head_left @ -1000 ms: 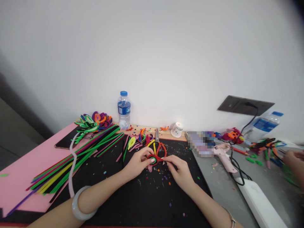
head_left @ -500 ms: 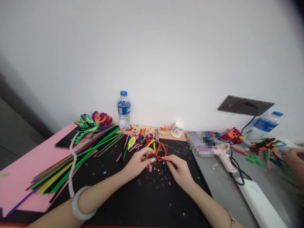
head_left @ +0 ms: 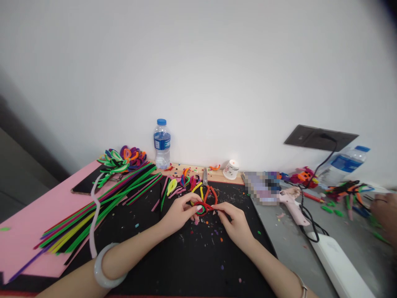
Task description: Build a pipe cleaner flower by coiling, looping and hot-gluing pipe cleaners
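Note:
Between my hands, above the black mat [head_left: 198, 256], is a small coil of red and green pipe cleaner [head_left: 203, 210]. My left hand [head_left: 181, 212] pinches the coil's round left part between thumb and fingers. At its right end, my right hand [head_left: 232, 219] grips the red pipe cleaner in its fingertips. Just behind the coil lie pliers [head_left: 212, 193] with orange-red handles, their metal jaws toward the wall. Yellow pipe cleaner pieces [head_left: 196, 188] are next to them. The coil's far side is partly hidden by my left fingers.
Long pipe cleaners [head_left: 89, 219] lie at left, near a phone [head_left: 83, 184] and finished loops [head_left: 116, 161]. A water bottle [head_left: 162, 145] and paper cup [head_left: 231, 169] stand by the wall. To the right are a glue gun [head_left: 293, 205], power strip [head_left: 338, 265] and another person's hand [head_left: 384, 211].
My hands stay almost in place, with only a slight shift of the fingers on the red and green coil. The other person's hand at the far right has moved a little.

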Demonstrator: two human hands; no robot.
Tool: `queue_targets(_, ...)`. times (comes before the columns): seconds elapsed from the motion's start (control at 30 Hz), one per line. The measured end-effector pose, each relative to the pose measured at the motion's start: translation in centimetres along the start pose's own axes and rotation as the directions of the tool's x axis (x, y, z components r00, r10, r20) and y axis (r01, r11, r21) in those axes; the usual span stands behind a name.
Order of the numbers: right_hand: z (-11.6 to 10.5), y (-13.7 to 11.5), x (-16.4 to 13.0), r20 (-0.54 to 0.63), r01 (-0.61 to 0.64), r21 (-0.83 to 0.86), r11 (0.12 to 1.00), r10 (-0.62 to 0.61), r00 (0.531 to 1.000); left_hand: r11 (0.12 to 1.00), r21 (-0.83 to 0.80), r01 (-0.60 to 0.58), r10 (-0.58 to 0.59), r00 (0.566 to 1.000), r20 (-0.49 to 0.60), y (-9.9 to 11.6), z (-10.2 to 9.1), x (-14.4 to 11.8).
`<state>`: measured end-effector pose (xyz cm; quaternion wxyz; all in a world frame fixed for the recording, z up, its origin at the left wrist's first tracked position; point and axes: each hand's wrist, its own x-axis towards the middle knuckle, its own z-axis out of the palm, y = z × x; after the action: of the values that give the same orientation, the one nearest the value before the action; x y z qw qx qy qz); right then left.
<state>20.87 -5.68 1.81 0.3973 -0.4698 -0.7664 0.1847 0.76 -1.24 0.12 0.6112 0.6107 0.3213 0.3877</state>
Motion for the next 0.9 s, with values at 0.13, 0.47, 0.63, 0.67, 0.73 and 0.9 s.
queue_targets(0.13, 0.02, 0.11, 0.02, 0.004, -0.001, 0.001, 1.0, 0.001, 1.0, 1.0, 0.002, 0.002, -0.002, 1.0, -0.006, -0.09, -0.01, 0.0)
queue_targets(0.47, 0.02, 0.06, -0.07, 0.004, 0.004, -0.006, 1.0, -0.004, 1.0, 1.0, -0.005, 0.002, -0.002, 1.0, -0.019, 0.02, 0.03, -0.03)
queue_targets(0.63, 0.02, -0.07, -0.08, 0.01, 0.011, -0.006, 1.0, -0.011, 1.0, 1.0, -0.023, 0.01, -0.011, 1.0, -0.02, -0.14, 0.03, 0.03)
queue_targets(0.67, 0.04, -0.03, -0.09, 0.011, 0.012, -0.005, 1.0, -0.012, 1.0, 1.0, -0.026, 0.012, -0.012, 1.0, -0.02, -0.16, 0.03, 0.04)
queue_targets(0.73, 0.1, 0.1, -0.11, 0.013, 0.016, 0.0, 1.0, -0.016, 1.0, 0.999, -0.03, 0.015, -0.015, 1.0, -0.021, -0.11, 0.04, 0.02)
queue_targets(0.9, 0.26, 0.36, -0.15, 0.032, 0.017, 0.005, 1.0, -0.017, 0.999, 0.999, -0.034, 0.031, -0.032, 0.999, -0.024, 0.32, 0.14, -0.11)
